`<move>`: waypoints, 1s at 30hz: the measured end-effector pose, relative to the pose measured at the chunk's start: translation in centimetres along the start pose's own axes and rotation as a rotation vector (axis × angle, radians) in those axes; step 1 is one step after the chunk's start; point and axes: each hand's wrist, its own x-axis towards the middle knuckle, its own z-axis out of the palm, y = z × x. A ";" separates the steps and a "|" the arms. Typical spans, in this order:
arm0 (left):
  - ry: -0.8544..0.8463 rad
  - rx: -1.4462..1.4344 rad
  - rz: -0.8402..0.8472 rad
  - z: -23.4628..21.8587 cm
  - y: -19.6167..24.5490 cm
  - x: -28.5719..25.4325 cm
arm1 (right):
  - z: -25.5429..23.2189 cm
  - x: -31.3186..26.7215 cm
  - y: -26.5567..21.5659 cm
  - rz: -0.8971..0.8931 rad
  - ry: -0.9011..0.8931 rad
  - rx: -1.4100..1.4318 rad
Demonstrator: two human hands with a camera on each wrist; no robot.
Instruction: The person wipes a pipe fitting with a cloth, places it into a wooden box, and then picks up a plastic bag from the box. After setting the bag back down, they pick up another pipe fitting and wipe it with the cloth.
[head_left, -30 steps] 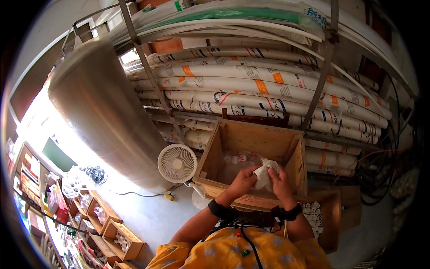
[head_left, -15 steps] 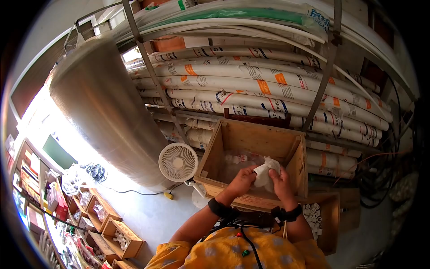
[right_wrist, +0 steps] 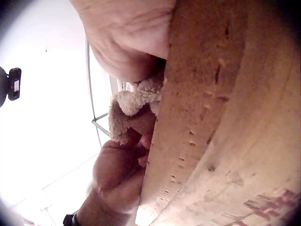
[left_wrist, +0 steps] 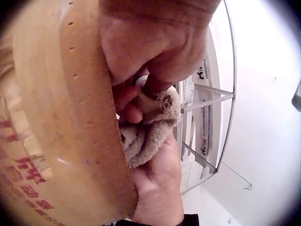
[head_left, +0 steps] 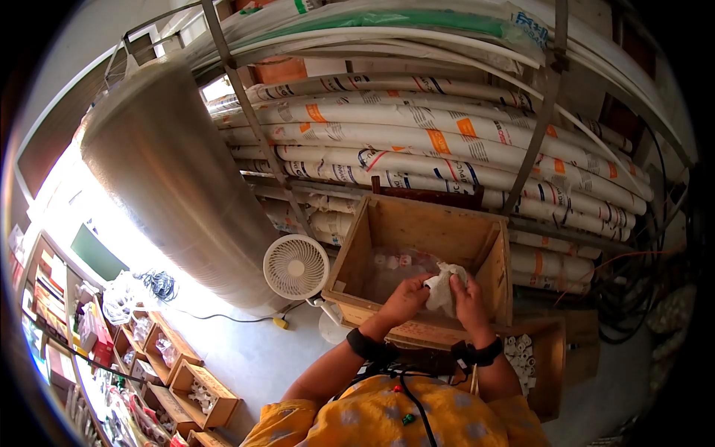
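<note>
Both hands meet above the near rim of an open wooden box (head_left: 439,227). A whitish terry rag (head_left: 445,289) is bunched between them. My left hand (head_left: 407,301) pinches a small smooth white piece (head_left: 430,284) at the rag's left side; the rag and fingers hide most of it, and I cannot tell its kind. My right hand (head_left: 469,304) grips the rag from the other side, thumb on top. In the left wrist view, the looped cloth (left_wrist: 162,127) wraps between the two hands, beside the box's outer wall (left_wrist: 89,94). Inside the box lies a clear plastic bag (head_left: 391,272) with white pieces.
A white fan (head_left: 296,267) stands left of the box. To the right, a lower wooden box (head_left: 550,372) holds many white pipe fittings (head_left: 520,359). Wrapped pipes (head_left: 417,141) fill the rack behind. A tall wrapped roll (head_left: 179,186) leans at left, with small wooden bins (head_left: 223,406) below.
Both hands stay over the box's near side. The rag shifts and refolds between the fingers, and less of the white piece shows at its left edge than half a second ago.
</note>
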 end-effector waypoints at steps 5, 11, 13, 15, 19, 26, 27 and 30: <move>-0.079 -0.362 -0.004 -0.5 -0.4 0.6 | 0.6 -0.2 -0.6 -0.082 -0.033 -0.009; -0.137 -0.341 -0.039 -0.7 -0.8 0.6 | 0.3 -0.2 -0.7 -0.021 -0.017 0.025; -0.103 -0.142 -0.050 -0.8 -1.1 0.7 | -0.1 -0.1 0.0 -0.005 -0.015 0.034; -0.075 -0.147 -0.004 -0.5 -1.1 0.6 | 0.0 0.0 -0.2 0.013 -0.015 0.003; -0.026 -0.222 0.014 0.2 0.5 0.2 | 0.5 0.0 -0.9 -0.026 0.003 -0.013; -0.055 -0.156 -0.011 -0.9 -1.7 0.6 | 0.6 0.0 0.0 0.003 0.031 0.053; -0.057 -0.176 -0.007 -0.8 -1.9 0.9 | 0.5 0.0 0.1 0.018 0.043 0.067; -0.053 -0.219 -0.002 -0.5 -1.5 0.9 | 0.4 0.0 0.3 0.006 0.052 0.101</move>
